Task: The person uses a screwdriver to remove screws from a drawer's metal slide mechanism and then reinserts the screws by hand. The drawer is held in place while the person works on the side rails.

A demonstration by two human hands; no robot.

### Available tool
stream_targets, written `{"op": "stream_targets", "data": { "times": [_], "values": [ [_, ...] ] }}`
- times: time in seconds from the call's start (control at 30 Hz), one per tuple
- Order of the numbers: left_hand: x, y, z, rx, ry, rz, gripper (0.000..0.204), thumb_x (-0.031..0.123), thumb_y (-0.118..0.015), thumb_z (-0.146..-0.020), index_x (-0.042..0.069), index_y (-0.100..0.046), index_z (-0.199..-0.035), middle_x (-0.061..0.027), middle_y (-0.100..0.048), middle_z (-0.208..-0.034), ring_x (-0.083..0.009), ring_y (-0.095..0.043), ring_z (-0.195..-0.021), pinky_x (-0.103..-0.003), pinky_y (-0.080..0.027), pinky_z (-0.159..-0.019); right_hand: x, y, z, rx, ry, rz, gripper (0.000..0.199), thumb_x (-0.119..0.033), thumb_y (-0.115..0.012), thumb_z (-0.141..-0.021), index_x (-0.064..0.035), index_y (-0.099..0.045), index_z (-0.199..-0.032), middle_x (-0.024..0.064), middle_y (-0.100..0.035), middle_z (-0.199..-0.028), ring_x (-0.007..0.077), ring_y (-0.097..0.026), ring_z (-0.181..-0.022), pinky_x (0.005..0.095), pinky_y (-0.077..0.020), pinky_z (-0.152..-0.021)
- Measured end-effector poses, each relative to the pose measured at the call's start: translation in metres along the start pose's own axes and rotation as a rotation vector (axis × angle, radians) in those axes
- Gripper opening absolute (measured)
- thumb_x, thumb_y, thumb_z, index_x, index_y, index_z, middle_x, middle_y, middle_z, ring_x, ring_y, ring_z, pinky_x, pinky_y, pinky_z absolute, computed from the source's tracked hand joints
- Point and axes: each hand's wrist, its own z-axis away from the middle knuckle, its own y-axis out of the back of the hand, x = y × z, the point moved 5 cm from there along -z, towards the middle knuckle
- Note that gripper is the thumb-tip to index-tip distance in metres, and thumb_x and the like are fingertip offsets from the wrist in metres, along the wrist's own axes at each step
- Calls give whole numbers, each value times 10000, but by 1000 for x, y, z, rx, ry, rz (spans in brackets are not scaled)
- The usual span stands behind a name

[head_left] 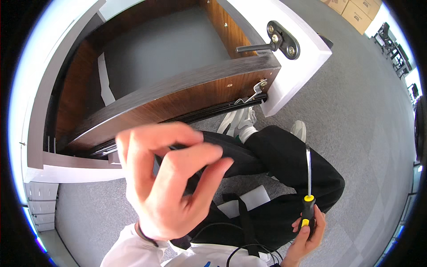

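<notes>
My left hand (pixel 167 182) is raised close in front of the drawer, its fingers curled but apart, with nothing visible in them; it looks slightly blurred. My right hand (pixel 312 231) is closed around the black-and-yellow handle of a screwdriver (pixel 308 178), whose metal shaft points up, away from me. Ahead, a dark wood-grain drawer (pixel 195 95) stands pulled out. A black oval plate (pixel 283 40) with screws and a rod is fixed to the white drawer front (pixel 300 66). Beneath the drawer side runs a black slide rail (pixel 213 112), near a small bent metal lever (pixel 254 92).
The white cabinet (pixel 84 174) frames the drawer at left. A pale strip (pixel 105 80) lies inside the drawer. My black-trousered legs (pixel 293 155) are folded on grey carpet (pixel 356 133), with a white piece (pixel 255 197) between them. Cardboard boxes (pixel 356 15) stand far right.
</notes>
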Motion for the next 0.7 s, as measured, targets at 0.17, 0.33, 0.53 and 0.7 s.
{"op": "stream_targets", "data": {
  "times": [0.17, 0.33, 0.53, 0.7],
  "values": [
    [8, -21, -10, 129, -72, -328, 310, 172, -891, -644, 175, -751, -920, -22, -568, -1090, -210, -443, -996, -347, -319, -848, -16, -12, 3, -59, 23, -25, 549, -440, -542, -1001, 26, -555, -1291, 92, -529, -941, 124, -582, -680, 217, -424, -566],
    [16, -39, -9, 210, -235, -326, 304, 230, -867, -686, 230, -783, -979, 7, -522, -1064, -196, -399, -964, -352, -259, -846, -19, -18, 5, -82, 58, -64, 516, -432, -565, -990, 15, -575, -1248, 89, -506, -919, 132, -581, -681, 224, -427, -569],
    [12, -49, -10, 156, -212, -401, 293, 180, -849, -710, 216, -796, -996, 7, -509, -1067, -207, -389, -987, -356, -252, -868, -11, -13, 7, -97, 45, -90, 498, -413, -567, -986, 18, -583, -1236, 99, -515, -928, 135, -572, -690, 227, -428, -567],
    [10, -53, -17, 235, -264, -353, 290, 67, -772, -623, 167, -774, -896, 34, -547, -1005, -211, -421, -944, -361, -278, -869, -8, -10, 8, -93, 52, -90, 477, -395, -570, -980, 15, -593, -1223, 107, -531, -940, 140, -577, -692, 227, -436, -569]
  ]
}}
